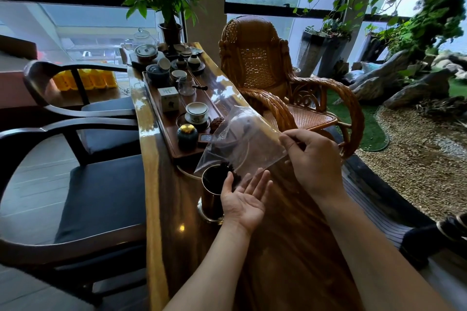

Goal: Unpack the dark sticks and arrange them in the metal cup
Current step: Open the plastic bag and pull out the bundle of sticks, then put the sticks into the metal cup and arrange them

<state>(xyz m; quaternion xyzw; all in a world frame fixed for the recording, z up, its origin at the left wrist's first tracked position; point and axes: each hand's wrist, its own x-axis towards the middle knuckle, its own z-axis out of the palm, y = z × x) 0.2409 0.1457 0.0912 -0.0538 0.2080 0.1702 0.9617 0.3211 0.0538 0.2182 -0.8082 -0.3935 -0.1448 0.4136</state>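
Pinching upper corner of clear plastic bag [242, 139] with right hand [313, 159], mouth tipped down over dark metal cup [211, 197]. Bunched at cup's rim, in bag's low end: dark sticks [225, 168]. Holding left hand [242, 201] open, palm up, just beside cup, toward left edge of polished wooden table [278, 247].

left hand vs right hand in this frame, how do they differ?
1. The left hand is open, palm up, fingers straight; the right hand pinches the raised end of the clear plastic bag.
2. The left hand sits low beside the rim of the metal cup; the right hand is higher and further from the cup.
Shared: both are bare and close to the bag, which tilts down toward the cup.
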